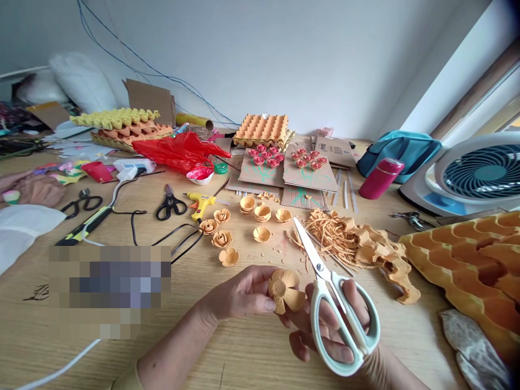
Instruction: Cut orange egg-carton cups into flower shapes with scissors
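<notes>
Between the thumb and fingers of my left hand (247,295) is an orange egg-carton flower (284,290) with cut petals. My right hand (341,325) has its fingers through the handles of white-handled scissors (323,271). The scissor blades are together and point up and away over the table; fingers of that hand also reach close to the flower. Beyond my hands stand several cut carton cups (262,234) and carton roses (222,238). To their right lies a heap of orange carton strips (329,238).
A yellow glue gun (201,205) and black scissors (171,205) lie left of centre. Red-painted flowers (266,157) rest on cardboard (260,176) farther back. At right are a pink bottle (381,179), a fan (479,173) and egg trays (467,260). Another person's hand (38,189) is at far left.
</notes>
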{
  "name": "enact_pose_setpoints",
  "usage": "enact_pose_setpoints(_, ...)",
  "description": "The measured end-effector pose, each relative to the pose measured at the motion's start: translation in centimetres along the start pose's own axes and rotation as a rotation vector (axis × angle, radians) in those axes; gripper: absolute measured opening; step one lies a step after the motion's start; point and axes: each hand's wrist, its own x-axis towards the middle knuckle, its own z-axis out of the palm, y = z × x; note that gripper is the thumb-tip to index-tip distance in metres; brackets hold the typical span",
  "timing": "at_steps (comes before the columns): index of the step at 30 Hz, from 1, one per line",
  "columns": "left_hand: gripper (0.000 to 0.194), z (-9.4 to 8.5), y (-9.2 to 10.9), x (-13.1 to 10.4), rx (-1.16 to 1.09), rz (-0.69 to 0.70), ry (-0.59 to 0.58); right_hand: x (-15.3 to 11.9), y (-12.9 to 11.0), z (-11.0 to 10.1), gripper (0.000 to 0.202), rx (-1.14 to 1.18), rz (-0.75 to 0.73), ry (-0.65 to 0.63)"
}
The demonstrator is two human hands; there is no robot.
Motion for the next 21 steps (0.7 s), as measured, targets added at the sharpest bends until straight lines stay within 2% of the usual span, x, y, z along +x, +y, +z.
enact_pose_setpoints(4,0.023,-0.7,-0.1,-0.1,-0.005,0.078,0.069,-0.1,-0.9,-0.3,0.057,-0.117,-0.124,0.131)
enact_pose_setpoints(6,0.025,-0.9,-0.3,0.0,0.009,0.115,0.140,-0.2,-1.2,-0.9,0.047,-0.248,-0.233,0.248)
enact_pose_setpoints(10,0.027,-0.9,-0.7,0.4,0.056,0.120,0.262,0.1,-0.9,-2.0,0.036,-0.542,-0.300,0.429)
enact_pose_setpoints(17,0.031,-0.2,-1.1,1.3,0.063,0.019,0.207,0.4,-0.5,-1.5,0.038,-0.751,-0.266,0.678)
enact_pose_setpoints(21,0.060,-0.7,-1.4,1.4,0.069,-0.026,0.196,0.4,-0.9,-1.0,0.035,-0.863,-0.263,0.637)
